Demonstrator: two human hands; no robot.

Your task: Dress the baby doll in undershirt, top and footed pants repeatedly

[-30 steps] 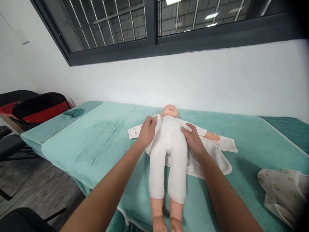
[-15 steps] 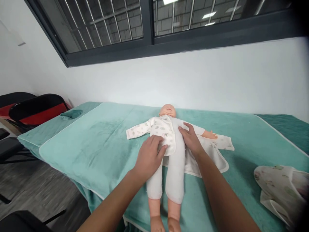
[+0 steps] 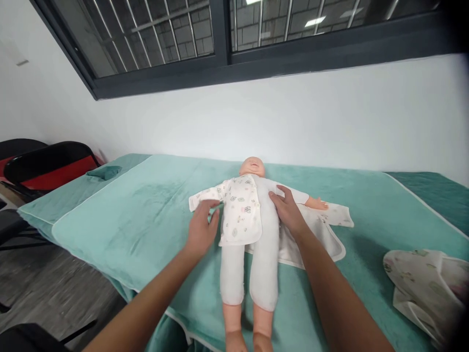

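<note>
A baby doll [image 3: 256, 244] in a white bodysuit lies on its back on the teal towel [image 3: 146, 215], head toward the wall. A white printed jacket [image 3: 240, 212] lies under it; its left flap is folded over the doll's chest, the right flap spread flat on the towel. My left hand [image 3: 202, 229] hovers just left of the folded flap near the sleeve, fingers loosely apart, holding nothing. My right hand [image 3: 289, 210] rests flat on the doll's side and the spread flap, fingers extended.
A crumpled printed cloth [image 3: 425, 283] lies at the right on the towel. A small teal cloth [image 3: 104, 172] sits at the far left corner. Black and red chairs [image 3: 47, 166] stand left of the table. A white wall and dark window frame are behind.
My left hand drew the jacket's left flap across the doll's chest, smoothed it down, then let go and moved left of it. My right hand stayed on the doll's side.
</note>
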